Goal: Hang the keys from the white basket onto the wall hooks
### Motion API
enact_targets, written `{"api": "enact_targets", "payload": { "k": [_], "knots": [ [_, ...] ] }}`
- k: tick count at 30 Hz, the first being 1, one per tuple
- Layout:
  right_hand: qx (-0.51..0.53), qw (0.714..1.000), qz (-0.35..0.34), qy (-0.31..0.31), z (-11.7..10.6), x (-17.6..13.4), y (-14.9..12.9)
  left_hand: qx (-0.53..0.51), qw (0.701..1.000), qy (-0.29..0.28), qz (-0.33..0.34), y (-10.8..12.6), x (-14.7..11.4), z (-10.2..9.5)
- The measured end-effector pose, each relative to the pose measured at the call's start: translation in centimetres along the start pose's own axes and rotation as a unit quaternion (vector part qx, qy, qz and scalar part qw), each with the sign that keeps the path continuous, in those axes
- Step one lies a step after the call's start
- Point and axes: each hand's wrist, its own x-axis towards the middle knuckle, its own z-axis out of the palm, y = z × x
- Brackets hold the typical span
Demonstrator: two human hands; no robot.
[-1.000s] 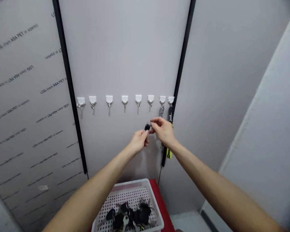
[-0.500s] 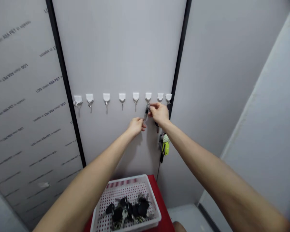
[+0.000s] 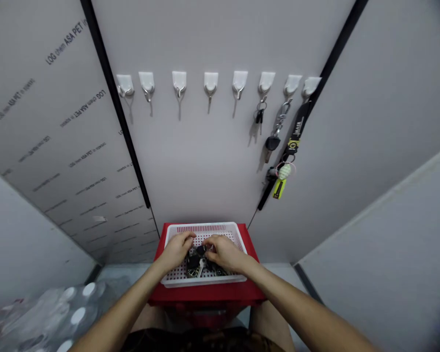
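Both hands are down in a white perforated basket (image 3: 205,228) holding a pile of keys (image 3: 193,264), several with black heads. My left hand (image 3: 176,252) is at the pile's left side, thumb and fingers curved and apart. From the right, my right hand (image 3: 223,252) reaches over the keys; its thumb and forefinger are parted beside a black key head, and its other fingers are partly hidden. On the wall, a small ring with a black-headed key (image 3: 259,117) hangs from a hook (image 3: 267,82).
Several white hooks line the wall, such as one at left (image 3: 179,80). A chained key (image 3: 272,143) and a black lanyard (image 3: 298,122) with a yellow-green tag (image 3: 279,188) hang at right. The basket rests on a red stool (image 3: 209,293). Plastic-wrapped bottles (image 3: 78,315) stand lower left.
Both hands have left the wall hook and dropped into the basket. The small key ring they were handling now hangs on that hook. My view has tilted down.
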Motion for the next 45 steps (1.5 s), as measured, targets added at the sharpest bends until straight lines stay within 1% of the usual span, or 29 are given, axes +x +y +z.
{"api": "enact_targets", "payload": {
  "k": [2,5,10,13,15,16,18,20,22,25,27,29,31,33,36,38,40,42,45],
  "knots": [
    [-0.023,0.999,-0.015,-0.02,0.5,0.4,0.1,0.054,0.998,-0.009,0.024,-0.1,-0.5,0.3],
    [-0.039,0.999,-0.014,-0.034,0.6,0.9,0.6,0.107,0.993,-0.044,0.028,0.1,-0.7,0.6],
    [-0.049,0.999,0.021,-0.004,0.4,1.1,2.0,0.132,0.989,-0.06,0.035,0.1,-0.7,0.8],
    [-0.029,0.999,0.041,-0.008,0.4,0.9,2.4,0.14,0.987,-0.069,0.04,0.0,-0.8,0.9],
    [-0.016,0.998,0.063,0.0,0.6,0.8,2.3,0.132,0.988,-0.071,0.034,0.0,-0.9,1.0],
    [-0.006,0.997,0.07,0.014,0.6,0.8,2.1,0.12,0.99,-0.068,0.031,0.1,-1.0,1.0],
    [0.024,0.995,0.074,0.058,0.3,0.8,1.6,0.074,0.996,-0.044,0.027,0.3,-1.1,0.9],
    [0.061,0.991,0.058,0.102,-0.6,0.9,0.7,0.003,1.0,-0.006,0.029,1.0,-1.0,0.9],
    [0.096,0.987,0.023,0.129,-2.1,1.0,-0.3,-0.079,0.996,0.014,0.036,2.0,-0.4,0.8],
    [0.126,0.98,-0.035,0.152,-5.4,1.5,-1.5,-0.201,0.978,0.01,0.059,4.1,1.2,0.4],
    [0.141,0.972,-0.048,0.179,-7.9,2.1,-2.0,-0.253,0.964,0.017,0.077,6.0,2.6,-0.5],
    [0.162,0.962,-0.05,0.214,-10.8,2.8,-2.4,-0.274,0.957,0.036,0.091,8.2,4.2,-1.9],
    [0.179,0.949,-0.053,0.255,-13.9,3.7,-3.0,-0.279,0.953,0.064,0.104,10.7,5.7,-4.0],
    [0.181,0.93,-0.059,0.315,-17.1,4.7,-3.8,-0.276,0.949,0.092,0.124,13.5,7.2,-6.3],
    [0.176,0.889,-0.077,0.416,-21.4,6.1,-5.1,-0.268,0.94,0.147,0.152,17.7,9.3,-9.6],
    [0.171,0.864,-0.084,0.467,-23.6,6.9,-5.7,-0.266,0.935,0.172,0.157,20.0,10.6,-11.2],
    [0.164,0.846,-0.083,0.5,-25.1,7.6,-5.9,-0.246,0.939,0.189,0.151,21.5,11.6,-12.2],
    [0.157,0.837,-0.068,0.52,-25.9,8.3,-5.7,-0.21,0.946,0.204,0.139,22.3,12.5,-12.6],
    [0.143,0.842,-0.015,0.521,-26.1,9.1,-5.0,-0.158,0.958,0.21,0.113,22.2,13.5,-12.4]
  ]
}}
